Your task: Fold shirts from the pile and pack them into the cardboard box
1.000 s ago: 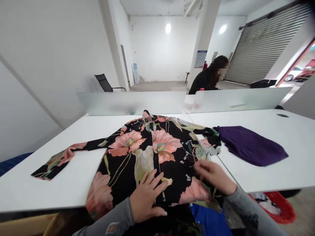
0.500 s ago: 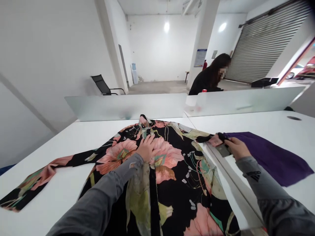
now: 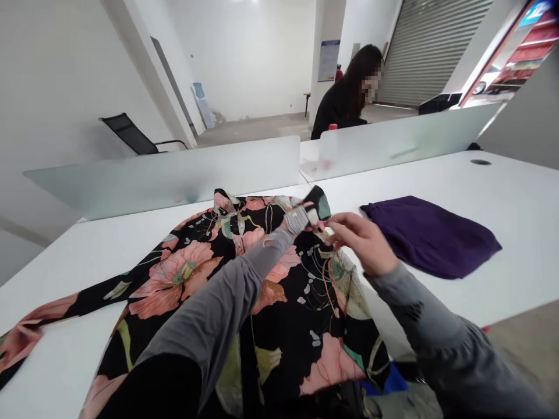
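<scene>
A black shirt with pink flowers and green leaves lies spread on the white table, its collar toward the divider. One of its sleeves stretches out to the left. My left hand is over the right shoulder area, closed around the other sleeve, whose cuff sticks up above it. Fabric and blur hide most of its fingers. Beside it, my right hand has bent fingers pinched at the same sleeve end. A folded purple cloth lies to the right of my right hand.
A frosted divider runs along the back of the white table. Behind it a person in black leans forward, near a red-capped bottle. A black chair stands at the back left. Something blue shows below the table's front edge.
My right hand has moved left from beside the purple cloth, bringing the sleeve end inward. My left hand has left the shirt's middle for that sleeve. The view has tilted down and turned right.
</scene>
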### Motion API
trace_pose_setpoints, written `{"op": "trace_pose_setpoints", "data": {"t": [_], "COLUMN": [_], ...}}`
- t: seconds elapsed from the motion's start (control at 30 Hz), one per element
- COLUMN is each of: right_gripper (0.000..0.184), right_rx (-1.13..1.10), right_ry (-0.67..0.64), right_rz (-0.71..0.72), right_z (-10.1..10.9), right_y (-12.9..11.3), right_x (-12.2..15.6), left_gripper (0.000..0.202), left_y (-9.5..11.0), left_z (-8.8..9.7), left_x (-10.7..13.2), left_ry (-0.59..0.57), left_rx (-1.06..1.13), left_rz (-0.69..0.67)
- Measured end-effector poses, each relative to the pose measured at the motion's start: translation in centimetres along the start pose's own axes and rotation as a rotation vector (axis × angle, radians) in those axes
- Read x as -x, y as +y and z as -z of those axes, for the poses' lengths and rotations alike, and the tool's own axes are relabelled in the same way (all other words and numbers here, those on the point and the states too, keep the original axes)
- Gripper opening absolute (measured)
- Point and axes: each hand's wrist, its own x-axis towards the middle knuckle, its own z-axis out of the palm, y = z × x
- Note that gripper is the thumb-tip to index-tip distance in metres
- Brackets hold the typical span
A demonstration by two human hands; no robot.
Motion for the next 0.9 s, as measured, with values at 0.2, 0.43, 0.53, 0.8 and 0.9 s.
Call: {"op": "trace_pose_setpoints", "data": {"t": [0.2, 0.43, 0.53, 0.8, 0.9], "right_gripper": [0.039, 0.049, 0.045, 0.020, 0.017], "right_rx": [0.646, 0.283, -0.080, -0.113, 0.099], "right_ry": [0.292, 0.468, 0.295, 0.221, 0.168], "right_rz": [-0.185, -0.479, -0.536, -0.342, -0.190], "right_z": [7.0, 2.0, 1.0, 1.0, 1.4], "right_y": [3.8, 10.0, 11.3, 10.6, 9.5], "right_x": [15.0, 25.8, 25.3, 25.0, 25.4], "left_gripper": [0.049, 0.052, 0.047, 0.028, 0.025], "left_y": [2.3, 6.9, 7.8, 7.6, 6.9], "left_z": [1.0, 0.8, 0.8, 3.2, 5.6], "left_x": [-2.3, -5.1, -5.4, -4.2, -2.7], "left_ry": [0.014, -0.088, -0.097, 0.003, 0.044], "left_rx": [0.260, 0.363, 0.368, 0.487, 0.522], "left_rz": [0.098, 0.032, 0.010, -0.005, -0.054]}}
